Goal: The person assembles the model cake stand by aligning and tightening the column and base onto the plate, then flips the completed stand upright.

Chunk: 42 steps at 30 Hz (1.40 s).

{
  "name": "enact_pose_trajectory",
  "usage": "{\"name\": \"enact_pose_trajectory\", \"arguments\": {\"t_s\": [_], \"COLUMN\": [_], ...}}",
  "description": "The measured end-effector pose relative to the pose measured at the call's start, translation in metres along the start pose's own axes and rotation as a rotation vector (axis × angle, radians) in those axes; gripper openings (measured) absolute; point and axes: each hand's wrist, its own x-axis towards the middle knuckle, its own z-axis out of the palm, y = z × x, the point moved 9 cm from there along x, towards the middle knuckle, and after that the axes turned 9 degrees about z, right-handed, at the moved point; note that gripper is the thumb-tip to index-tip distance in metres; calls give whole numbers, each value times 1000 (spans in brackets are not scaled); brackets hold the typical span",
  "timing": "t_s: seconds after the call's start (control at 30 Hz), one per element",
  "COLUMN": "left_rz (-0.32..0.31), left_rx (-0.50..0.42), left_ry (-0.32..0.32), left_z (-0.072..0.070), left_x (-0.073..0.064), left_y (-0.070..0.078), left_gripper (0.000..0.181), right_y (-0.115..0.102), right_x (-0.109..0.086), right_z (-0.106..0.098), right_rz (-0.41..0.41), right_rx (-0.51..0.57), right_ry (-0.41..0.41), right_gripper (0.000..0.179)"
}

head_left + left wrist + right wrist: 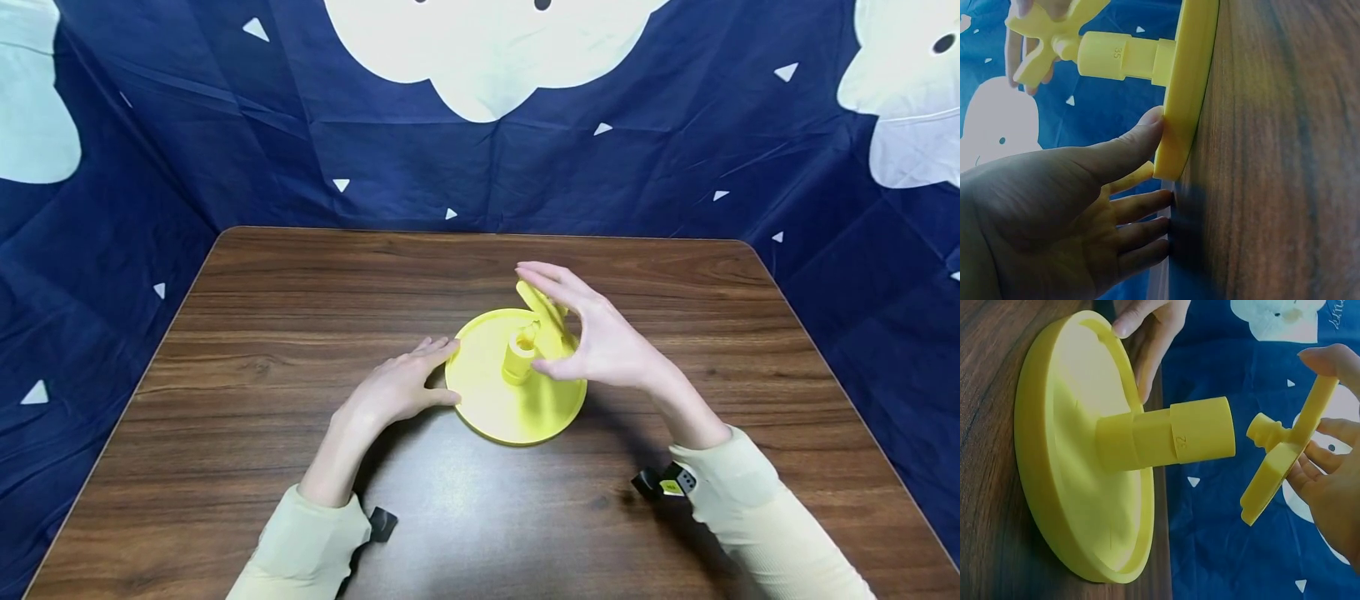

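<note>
A round yellow base [483, 408] with a raised rim lies flat on the table, and a hollow upright post [517, 362] rises from its middle. My left hand [397, 385] rests against the left side of the base, thumb on the rim and fingers nearly straight. With the thumb and fingers of my right hand [611, 342] I hold a yellow lobed knob [1294, 450] with a short ridged stem [1266, 432]. In the right wrist view the knob is tilted, and its stem points at the post's open end with a gap between them.
The brown wooden table [262, 333] spreads around the base, its far edge near a dark blue curtain [450, 158] with white cloud shapes. Black wrist cameras sit by both sleeves, including one at the right cuff [667, 483].
</note>
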Motion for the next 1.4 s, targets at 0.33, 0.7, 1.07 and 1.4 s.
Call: {"name": "enact_pose_trajectory", "arguments": {"t_s": [0.33,0.7,1.07,1.4], "left_rz": [-10,-9,-20,-20], "left_rx": [-1,8,6,10], "left_ry": [-2,-6,-12,-14], "left_z": [0,-1,1,1], "left_x": [1,0,0,1], "left_y": [-1,0,-1,-1], "left_gripper": [80,79,79,79], "right_y": [-13,-25,-31,-33], "right_x": [1,2,3,0], "right_z": [17,37,54,56], "right_rz": [-35,-130,-157,-230], "right_rx": [-181,-353,-504,-542], "right_ry": [-102,-185,-241,-214], "right_gripper": [101,96,94,85]}}
